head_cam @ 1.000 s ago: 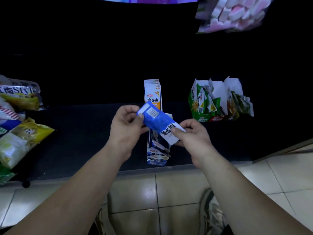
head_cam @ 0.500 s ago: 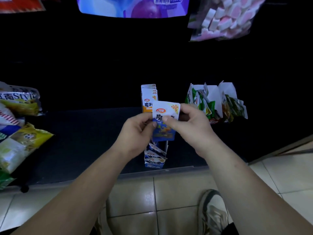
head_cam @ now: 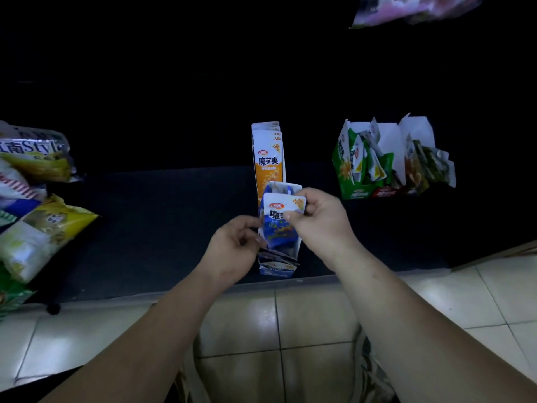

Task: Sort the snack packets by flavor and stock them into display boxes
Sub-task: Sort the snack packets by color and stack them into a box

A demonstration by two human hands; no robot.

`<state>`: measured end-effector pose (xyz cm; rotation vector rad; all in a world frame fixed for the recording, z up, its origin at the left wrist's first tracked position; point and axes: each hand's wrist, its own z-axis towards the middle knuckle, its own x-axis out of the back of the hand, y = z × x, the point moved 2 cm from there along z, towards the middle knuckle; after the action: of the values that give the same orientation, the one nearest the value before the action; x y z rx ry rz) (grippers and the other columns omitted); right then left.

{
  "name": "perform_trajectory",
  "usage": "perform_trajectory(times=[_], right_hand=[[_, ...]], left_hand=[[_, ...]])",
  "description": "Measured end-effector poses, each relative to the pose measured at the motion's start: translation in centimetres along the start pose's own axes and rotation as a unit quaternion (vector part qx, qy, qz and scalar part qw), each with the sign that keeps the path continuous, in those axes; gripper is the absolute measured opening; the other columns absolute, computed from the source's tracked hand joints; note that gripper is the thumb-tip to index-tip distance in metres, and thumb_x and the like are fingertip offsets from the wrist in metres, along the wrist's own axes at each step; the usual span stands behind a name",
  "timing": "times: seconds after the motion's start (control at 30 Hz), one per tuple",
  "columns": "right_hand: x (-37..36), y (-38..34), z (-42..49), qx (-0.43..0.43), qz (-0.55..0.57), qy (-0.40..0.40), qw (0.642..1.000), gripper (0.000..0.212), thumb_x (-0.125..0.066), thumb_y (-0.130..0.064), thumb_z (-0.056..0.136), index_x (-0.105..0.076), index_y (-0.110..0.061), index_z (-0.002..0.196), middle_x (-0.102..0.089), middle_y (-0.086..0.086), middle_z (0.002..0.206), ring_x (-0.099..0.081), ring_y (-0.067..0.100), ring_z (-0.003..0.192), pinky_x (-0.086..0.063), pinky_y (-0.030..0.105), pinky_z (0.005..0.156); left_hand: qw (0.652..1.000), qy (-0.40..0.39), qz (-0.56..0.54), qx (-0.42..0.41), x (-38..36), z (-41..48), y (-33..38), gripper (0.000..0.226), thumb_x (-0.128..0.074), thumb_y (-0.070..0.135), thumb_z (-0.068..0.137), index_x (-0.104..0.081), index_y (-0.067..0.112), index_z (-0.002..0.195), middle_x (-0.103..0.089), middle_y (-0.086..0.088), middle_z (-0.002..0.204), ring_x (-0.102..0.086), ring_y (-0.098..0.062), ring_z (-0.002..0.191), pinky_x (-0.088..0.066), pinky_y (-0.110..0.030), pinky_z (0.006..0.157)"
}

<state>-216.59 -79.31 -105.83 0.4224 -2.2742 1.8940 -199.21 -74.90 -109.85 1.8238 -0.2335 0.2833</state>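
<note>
A blue-and-white snack packet [head_cam: 280, 225] stands upright in the mouth of the blue display box [head_cam: 277, 269], which lies near the front edge of the dark shelf. My right hand [head_cam: 319, 225] pinches the packet's top right corner. My left hand [head_cam: 232, 248] holds its lower left edge with curled fingers. More blue packets lie in the box below. Behind it stands an orange display box [head_cam: 268, 158] with orange packets. A green display box [head_cam: 353, 167] of green packets sits at the right.
An open white-flapped box [head_cam: 421, 158] of dark green packets stands beside the green one. Large snack bags [head_cam: 37, 216] pile up at the left. A pink-and-white bag [head_cam: 406, 7] hangs at the top right. The dark shelf [head_cam: 151, 228] ends above a tiled floor [head_cam: 313, 315].
The blue packet was turned from slanted to upright, then lowered into the blue box. Both hands moved down with it.
</note>
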Motion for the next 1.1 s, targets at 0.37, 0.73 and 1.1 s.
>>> perform_trajectory(times=[0.37,0.73,1.1], right_hand=[[0.5,0.9,-0.9,0.038,-0.151,-0.036,0.987,0.022,-0.062,-0.004,0.087,-0.058,-0.024,0.080,-0.056,-0.009,0.067,-0.049,0.011,0.062,-0.041,0.029,0.056],[-0.1,3.3,-1.7,-0.150,-0.081,-0.201,0.965,0.029,-0.056,-0.055,0.098,-0.076,-0.037,0.106,-0.075,-0.011,0.112,-0.067,0.010,0.110,-0.047,0.029,0.099],[-0.8,3.8,-2.2,-0.155,-0.145,-0.178,0.961,0.040,-0.045,-0.070,0.083,-0.071,-0.044,0.098,-0.072,-0.010,0.098,-0.064,0.019,0.083,-0.056,0.046,0.095]], left_hand=[[0.994,0.051,-0.076,0.064,0.1,1.0,-0.4,0.013,-0.061,0.010,0.101,-0.071,0.019,0.102,-0.076,-0.001,0.093,-0.071,-0.013,0.082,-0.061,-0.031,0.072],[0.991,0.076,0.009,0.106,-0.4,4.0,1.2,0.021,-0.090,0.027,0.079,-0.075,0.012,0.084,-0.073,-0.002,0.074,-0.058,-0.005,0.055,-0.043,-0.018,0.048],[0.960,0.085,0.249,-0.091,2.0,2.8,4.4,0.013,-0.070,0.020,0.089,-0.078,0.030,0.092,-0.075,0.011,0.079,-0.071,-0.010,0.072,-0.061,-0.037,0.066]])
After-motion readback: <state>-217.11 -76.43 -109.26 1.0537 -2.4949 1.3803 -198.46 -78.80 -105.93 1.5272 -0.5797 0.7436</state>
